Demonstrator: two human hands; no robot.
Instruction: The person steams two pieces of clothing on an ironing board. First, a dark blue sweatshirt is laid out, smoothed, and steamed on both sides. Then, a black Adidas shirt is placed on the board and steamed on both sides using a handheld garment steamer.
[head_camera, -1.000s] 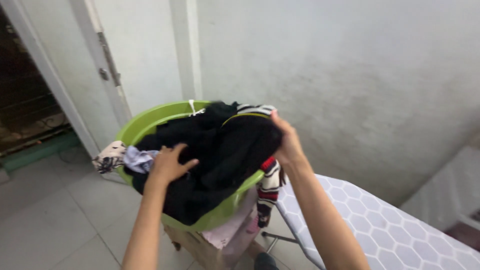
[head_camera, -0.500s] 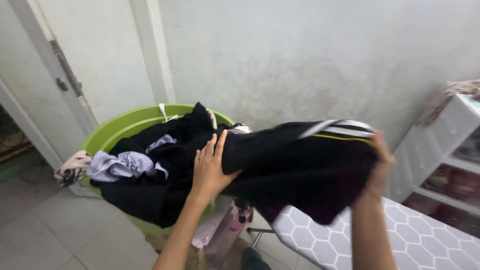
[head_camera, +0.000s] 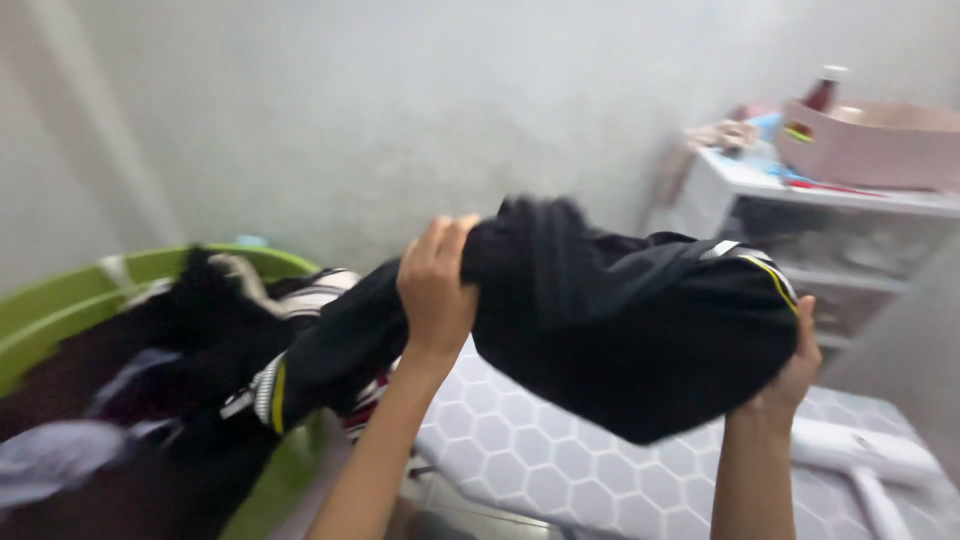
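Both hands lift a black garment (head_camera: 640, 340) beside the clothes-filled green basket (head_camera: 60, 300).

Soft, even daylight is filling the room, casting no hard shadows or glare. Motion blur is smearing the whole frame, heaviest at nine o'clock over the green laundry basket (head_camera: 60, 300). The black garment (head_camera: 640, 330) at centre is reading dark, with its folds barely showing.
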